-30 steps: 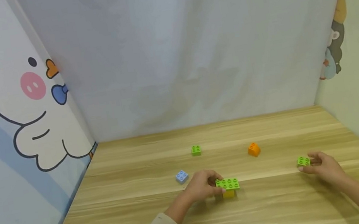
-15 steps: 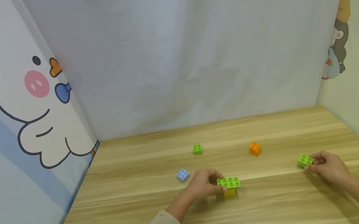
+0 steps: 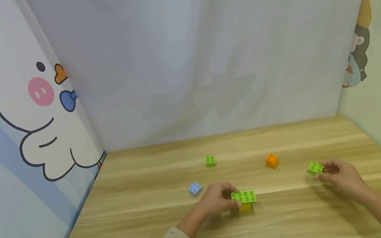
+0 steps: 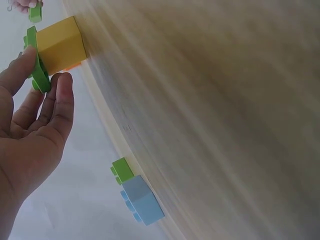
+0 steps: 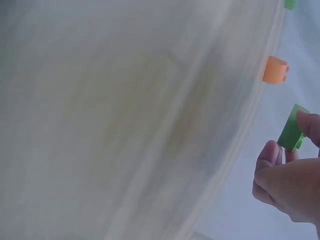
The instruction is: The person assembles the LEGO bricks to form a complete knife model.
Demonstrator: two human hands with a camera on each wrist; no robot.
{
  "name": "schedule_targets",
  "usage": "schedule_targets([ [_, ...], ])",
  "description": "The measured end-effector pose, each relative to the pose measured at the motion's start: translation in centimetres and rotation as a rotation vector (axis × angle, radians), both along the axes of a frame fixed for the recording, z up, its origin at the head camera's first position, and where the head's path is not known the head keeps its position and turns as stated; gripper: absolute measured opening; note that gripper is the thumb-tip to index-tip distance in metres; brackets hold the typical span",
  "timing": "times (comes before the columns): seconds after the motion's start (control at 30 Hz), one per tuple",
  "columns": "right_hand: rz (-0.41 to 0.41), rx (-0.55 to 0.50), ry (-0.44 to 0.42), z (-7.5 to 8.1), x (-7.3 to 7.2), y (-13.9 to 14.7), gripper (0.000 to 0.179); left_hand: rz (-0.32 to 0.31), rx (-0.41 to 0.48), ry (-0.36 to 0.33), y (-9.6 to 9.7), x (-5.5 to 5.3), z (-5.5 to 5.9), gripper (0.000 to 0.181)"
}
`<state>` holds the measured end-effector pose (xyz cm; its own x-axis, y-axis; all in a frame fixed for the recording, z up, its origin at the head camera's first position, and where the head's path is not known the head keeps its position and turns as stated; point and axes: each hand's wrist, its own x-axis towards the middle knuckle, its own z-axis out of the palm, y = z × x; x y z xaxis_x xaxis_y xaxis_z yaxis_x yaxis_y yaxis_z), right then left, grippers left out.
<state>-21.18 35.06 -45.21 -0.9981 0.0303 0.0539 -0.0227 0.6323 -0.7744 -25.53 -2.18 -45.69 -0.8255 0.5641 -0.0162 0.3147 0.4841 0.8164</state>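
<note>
My left hand [image 3: 215,200] pinches the left end of a flat green building brick [image 3: 248,196] with two rows of studs. Beneath that plate is a yellow brick [image 3: 245,207], which the left wrist view shows as a taller yellow block [image 4: 61,44] joined to the green one. On the right, my right hand [image 3: 345,177] pinches a small green brick [image 3: 315,168] between thumb and fingers, raised off the table. In the right wrist view this green brick [image 5: 291,131] is tilted at the fingertips.
On the wooden table [image 3: 156,232] lie a light blue brick [image 3: 195,189] left of my left hand, another small green brick [image 3: 210,161] farther back, and an orange brick [image 3: 271,161] with a sloped side between the hands. A grey curtain [image 3: 202,50] hangs behind the table.
My right hand has lifted the small green brick and carried it slightly to the left. The left hand keeps its grip on the green plate in nearly the same place.
</note>
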Motion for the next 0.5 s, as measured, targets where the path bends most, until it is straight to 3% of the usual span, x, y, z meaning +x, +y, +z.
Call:
schedule_targets([
  [0.5, 0.087, -0.155, 0.005, 0.8, -0.7, -3.3, 0.05, -0.004, -0.011, 0.008, -0.2, 0.0, 0.2, 0.032],
])
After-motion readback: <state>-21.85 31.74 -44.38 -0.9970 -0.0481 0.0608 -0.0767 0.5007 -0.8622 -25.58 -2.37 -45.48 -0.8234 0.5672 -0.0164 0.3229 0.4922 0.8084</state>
